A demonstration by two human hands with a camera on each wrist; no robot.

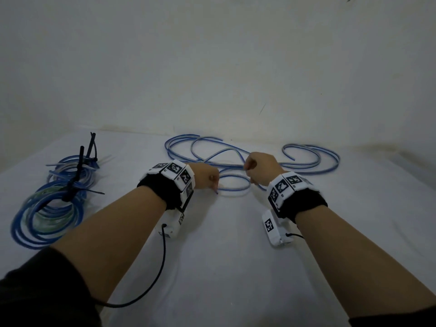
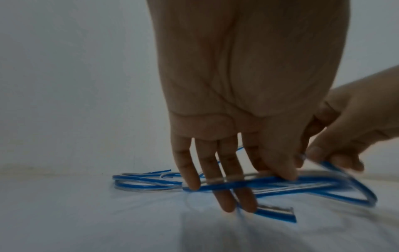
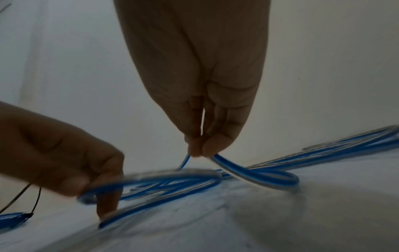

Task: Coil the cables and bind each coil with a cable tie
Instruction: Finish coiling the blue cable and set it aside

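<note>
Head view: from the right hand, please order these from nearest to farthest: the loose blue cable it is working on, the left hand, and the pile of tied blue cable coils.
1. Loose blue cable: pinched in the right hand, so touching.
2. Left hand: just to the left, across the small loop.
3. Pile of tied blue cable coils with black cable ties: far left on the white table.

Two hands (image 1: 207, 178) (image 1: 262, 167), one loose blue cable (image 1: 306, 161), three tied coils (image 1: 49, 215) with black ties (image 1: 81, 159)
</note>
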